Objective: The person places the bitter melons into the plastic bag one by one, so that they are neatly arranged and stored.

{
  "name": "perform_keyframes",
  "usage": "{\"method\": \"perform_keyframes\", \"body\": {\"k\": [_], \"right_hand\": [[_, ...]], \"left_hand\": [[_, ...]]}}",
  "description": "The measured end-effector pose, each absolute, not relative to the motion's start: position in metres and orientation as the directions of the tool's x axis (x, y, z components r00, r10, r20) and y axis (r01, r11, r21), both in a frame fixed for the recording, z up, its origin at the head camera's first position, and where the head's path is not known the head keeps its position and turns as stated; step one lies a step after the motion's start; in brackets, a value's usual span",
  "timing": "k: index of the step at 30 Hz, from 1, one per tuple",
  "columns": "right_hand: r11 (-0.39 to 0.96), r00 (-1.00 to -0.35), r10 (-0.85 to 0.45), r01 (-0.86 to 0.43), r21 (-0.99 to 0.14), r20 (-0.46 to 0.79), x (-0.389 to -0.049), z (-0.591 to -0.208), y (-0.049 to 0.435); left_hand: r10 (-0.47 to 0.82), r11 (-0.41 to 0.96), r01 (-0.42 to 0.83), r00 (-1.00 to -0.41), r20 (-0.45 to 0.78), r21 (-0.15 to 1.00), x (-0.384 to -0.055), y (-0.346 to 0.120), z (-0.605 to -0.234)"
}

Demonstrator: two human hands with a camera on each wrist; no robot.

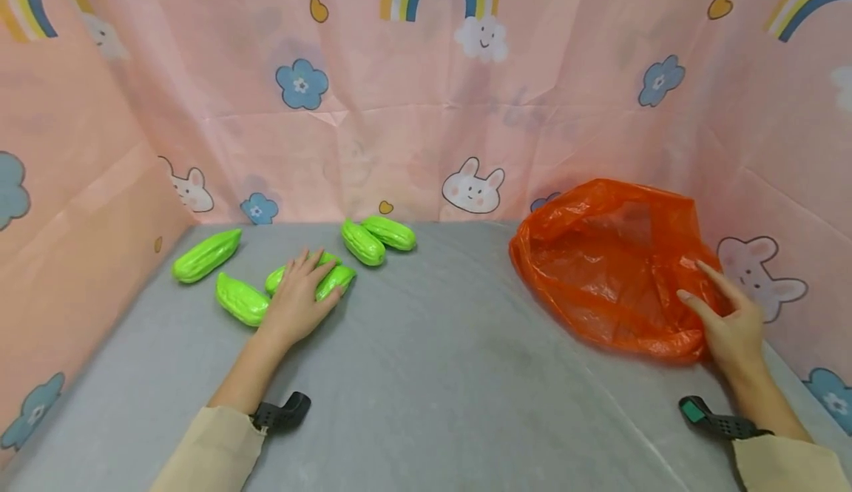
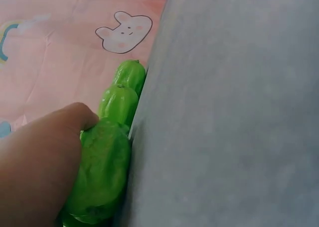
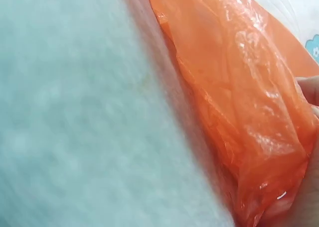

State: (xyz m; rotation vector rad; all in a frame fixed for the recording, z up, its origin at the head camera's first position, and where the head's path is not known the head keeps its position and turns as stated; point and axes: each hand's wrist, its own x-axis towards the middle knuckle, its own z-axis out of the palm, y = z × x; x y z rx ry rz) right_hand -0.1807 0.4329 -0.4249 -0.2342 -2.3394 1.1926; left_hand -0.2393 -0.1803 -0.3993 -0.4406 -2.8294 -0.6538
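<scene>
My left hand point(image 1: 297, 296) lies with spread fingers over a pair of bright green, ridged bitter melons, partly covering them; one bitter melon point(image 1: 336, 282) shows beside the thumb. In the left wrist view the thumb rests along a bitter melon point(image 2: 102, 170). Just left of that hand lies another bitter melon point(image 1: 241, 300). At the right, my right hand point(image 1: 735, 325) holds the side of an orange-red plastic bag point(image 1: 612, 277), its thumb and index finger apart on the film. The bag's wide mouth faces me, and the other fingers are mostly hidden.
Farther left sits a bitter melon point(image 1: 207, 256). Two more, one nearer point(image 1: 363, 243) and one behind point(image 1: 391, 233), touch near the back edge. A grey cloth point(image 1: 452, 373) covers the table, with a pink patterned curtain point(image 1: 399, 137) round the back and sides.
</scene>
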Motion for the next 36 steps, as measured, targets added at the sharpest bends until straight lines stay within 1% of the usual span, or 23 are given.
{"method": "perform_keyframes", "body": {"k": [3, 6, 12, 14, 17, 20, 23, 28, 32, 36], "right_hand": [[0.604, -0.869, 0.326, -0.112, -0.789, 0.373, -0.182, -0.428, 0.430], [0.603, -0.878, 0.304, -0.124, -0.788, 0.370, -0.183, -0.428, 0.428], [0.587, -0.882, 0.304, -0.124, -0.800, 0.359, -0.182, -0.428, 0.427], [0.575, -0.885, 0.301, -0.128, -0.808, 0.355, -0.183, -0.428, 0.427], [0.561, -0.890, 0.296, -0.132, -0.817, 0.347, -0.183, -0.428, 0.427], [0.573, -0.891, 0.287, -0.136, -0.808, 0.353, -0.184, -0.429, 0.424], [0.589, -0.892, 0.276, -0.138, -0.797, 0.358, -0.185, -0.428, 0.423], [0.588, -0.905, 0.198, -0.198, -0.784, 0.376, -0.189, -0.426, 0.418], [0.600, -0.926, 0.127, -0.213, -0.771, 0.355, -0.189, -0.426, 0.413], [0.607, -0.933, 0.123, -0.199, -0.769, 0.338, -0.186, -0.428, 0.415]], "left_hand": [[0.224, 0.843, 0.342, -0.925, 0.308, 0.415, -0.242, -0.182, -0.405], [0.213, 0.826, 0.365, -0.907, 0.362, 0.429, -0.243, -0.182, -0.407], [0.196, 0.804, 0.433, -0.840, 0.506, 0.407, -0.243, -0.175, -0.405], [0.187, 0.804, 0.439, -0.828, 0.529, 0.402, -0.242, -0.173, -0.405], [0.178, 0.816, 0.413, -0.846, 0.503, 0.406, -0.240, -0.171, -0.407], [0.177, 0.832, 0.376, -0.878, 0.446, 0.409, -0.239, -0.171, -0.409], [0.181, 0.836, 0.361, -0.893, 0.412, 0.414, -0.239, -0.171, -0.410], [0.178, 0.834, 0.353, -0.900, 0.399, 0.424, -0.238, -0.172, -0.412], [0.167, 0.834, 0.349, -0.898, 0.408, 0.427, -0.237, -0.172, -0.412], [0.152, 0.803, 0.364, -0.890, 0.429, 0.472, -0.237, -0.170, -0.411]]}}
